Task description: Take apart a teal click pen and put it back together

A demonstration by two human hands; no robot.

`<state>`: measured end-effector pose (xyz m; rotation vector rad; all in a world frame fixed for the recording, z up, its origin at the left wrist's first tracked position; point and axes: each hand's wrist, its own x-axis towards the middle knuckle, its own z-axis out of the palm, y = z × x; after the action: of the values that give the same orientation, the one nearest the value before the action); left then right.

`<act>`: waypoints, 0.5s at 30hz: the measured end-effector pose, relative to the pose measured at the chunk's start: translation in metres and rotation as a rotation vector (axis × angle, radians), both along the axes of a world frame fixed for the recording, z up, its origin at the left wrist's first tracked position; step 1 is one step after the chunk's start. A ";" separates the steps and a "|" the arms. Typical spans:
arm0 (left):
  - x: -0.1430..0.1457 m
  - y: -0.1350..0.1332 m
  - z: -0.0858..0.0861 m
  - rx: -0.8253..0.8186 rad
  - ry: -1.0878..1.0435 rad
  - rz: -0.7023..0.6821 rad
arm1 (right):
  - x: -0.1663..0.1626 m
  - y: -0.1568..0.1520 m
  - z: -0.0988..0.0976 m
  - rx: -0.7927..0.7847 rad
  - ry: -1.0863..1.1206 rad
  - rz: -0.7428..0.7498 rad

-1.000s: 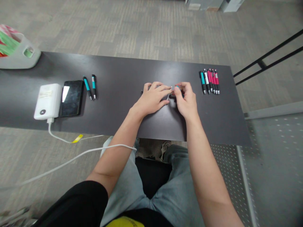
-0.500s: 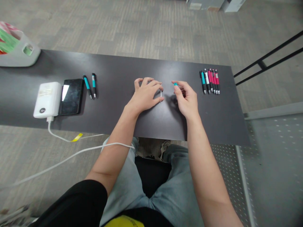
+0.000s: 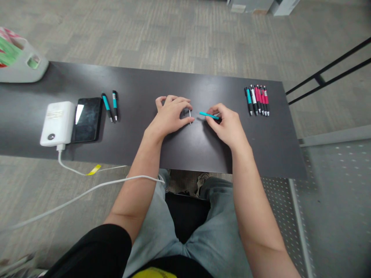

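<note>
Near the middle of the dark table, my left hand (image 3: 171,115) holds a thin, pale pen refill (image 3: 190,117) between thumb and fingertips; other parts of it are hidden by the fingers. Just to the right, my right hand (image 3: 227,123) pinches a turquoise pen barrel (image 3: 208,115), its bare end pointing left toward the refill with a gap between them. The barrel's dark end disappears into the fingers. Both hands are low over the table.
Several turquoise, white and pink pens (image 3: 257,100) lie in a row at the right. Two turquoise pens (image 3: 115,105) lie left, beside a black phone-like device (image 3: 87,119) and white power bank (image 3: 58,123) with a cable (image 3: 95,189). A white basket (image 3: 37,69) stands far left.
My left hand has slid left with the refill. My right hand has moved slightly toward me and turned, so the turquoise barrel now lies sideways and more of it shows.
</note>
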<state>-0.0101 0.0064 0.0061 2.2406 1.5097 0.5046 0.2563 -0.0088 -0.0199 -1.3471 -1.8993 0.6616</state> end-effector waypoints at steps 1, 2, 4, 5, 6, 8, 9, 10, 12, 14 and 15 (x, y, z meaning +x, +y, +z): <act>-0.001 0.000 0.001 0.004 -0.007 0.010 | -0.001 0.000 0.003 0.006 -0.016 -0.009; -0.003 0.000 0.002 0.009 -0.014 0.023 | -0.003 0.000 0.005 0.015 -0.029 -0.021; -0.007 0.001 0.004 0.021 -0.022 0.058 | -0.006 0.002 0.008 0.039 -0.041 -0.037; -0.010 0.002 0.005 0.025 -0.023 0.076 | -0.008 0.003 0.009 0.051 -0.041 -0.040; -0.012 0.002 0.005 0.026 -0.023 0.093 | -0.010 0.004 0.010 0.059 -0.039 -0.042; -0.016 0.003 0.005 0.024 -0.027 0.118 | -0.013 0.006 0.010 0.063 -0.036 -0.049; -0.018 0.004 0.005 0.022 -0.030 0.127 | -0.014 0.006 0.009 0.062 -0.037 -0.057; -0.018 0.004 0.005 0.019 -0.035 0.133 | -0.015 0.007 0.009 0.062 -0.037 -0.068; -0.018 0.005 0.005 0.015 -0.046 0.141 | -0.017 0.008 0.007 0.068 -0.032 -0.081; -0.017 0.005 0.005 0.008 -0.053 0.147 | -0.017 0.009 0.004 0.088 -0.014 -0.079; -0.016 0.005 0.006 0.005 -0.055 0.148 | -0.017 0.010 0.002 0.099 -0.005 -0.075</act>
<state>-0.0261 0.0112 0.0118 2.1105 1.6550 0.6091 0.2390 0.0013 -0.0178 -1.3511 -1.8506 0.5209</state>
